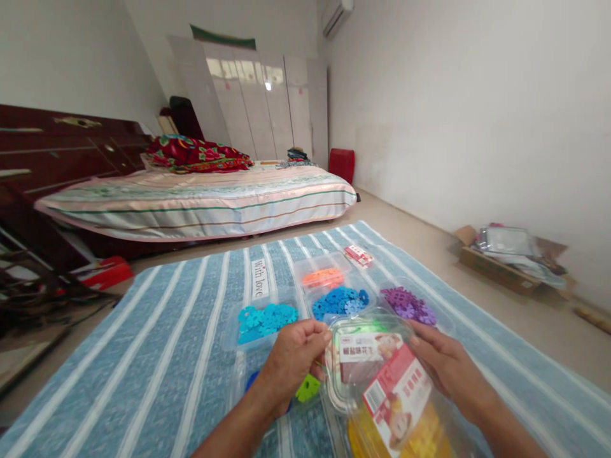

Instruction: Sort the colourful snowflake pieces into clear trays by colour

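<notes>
Between my hands is a clear plastic lid (pixel 351 376) with a printed label, held above the cloth; whether it is one lid or a stack is hard to tell. My left hand (pixel 296 356) pinches its left edge between thumb and fingers. At its right edge, the fingers of my right hand (pixel 442 356) grip it. Close below lies a clear box of yellow snowflake pieces (pixel 429 427), partly covered by a red and white label (pixel 398 404). Beyond are boxes of light blue pieces (pixel 267 320), blue pieces (pixel 340 301) and purple pieces (pixel 408 305). Lime-green pieces (pixel 308 387) show beside my left wrist.
A box of orange pieces (pixel 323 277) and a loose red label (pixel 359 256) lie farther back on the striped cloth (pixel 157 331). Behind stands a bed (pixel 214 203). An open cardboard box (pixel 501 264) sits on the floor by the right wall.
</notes>
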The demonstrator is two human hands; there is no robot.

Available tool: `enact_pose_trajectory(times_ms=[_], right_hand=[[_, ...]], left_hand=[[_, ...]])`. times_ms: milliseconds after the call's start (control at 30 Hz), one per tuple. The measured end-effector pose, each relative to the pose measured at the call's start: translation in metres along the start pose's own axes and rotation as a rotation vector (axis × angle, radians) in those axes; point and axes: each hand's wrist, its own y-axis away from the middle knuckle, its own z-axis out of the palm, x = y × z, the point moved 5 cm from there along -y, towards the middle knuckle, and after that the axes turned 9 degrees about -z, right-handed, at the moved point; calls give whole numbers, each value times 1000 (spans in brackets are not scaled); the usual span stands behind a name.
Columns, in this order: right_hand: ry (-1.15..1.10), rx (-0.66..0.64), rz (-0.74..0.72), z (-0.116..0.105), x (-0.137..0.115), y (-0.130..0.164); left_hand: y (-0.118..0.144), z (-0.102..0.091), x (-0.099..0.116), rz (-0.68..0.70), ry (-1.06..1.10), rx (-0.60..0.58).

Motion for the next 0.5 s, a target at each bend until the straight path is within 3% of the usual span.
enact_pose_trajectory(times_ms=[167, 300, 500], right_hand=[[73, 49, 8, -14, 2, 5], [151, 52, -27, -27, -4, 14], [405, 254, 25, -46, -13, 40]], left_hand=[[1, -5, 1, 23, 8, 100], [4, -26, -1, 37, 80, 231], [11, -55, -11, 11, 204, 357]])
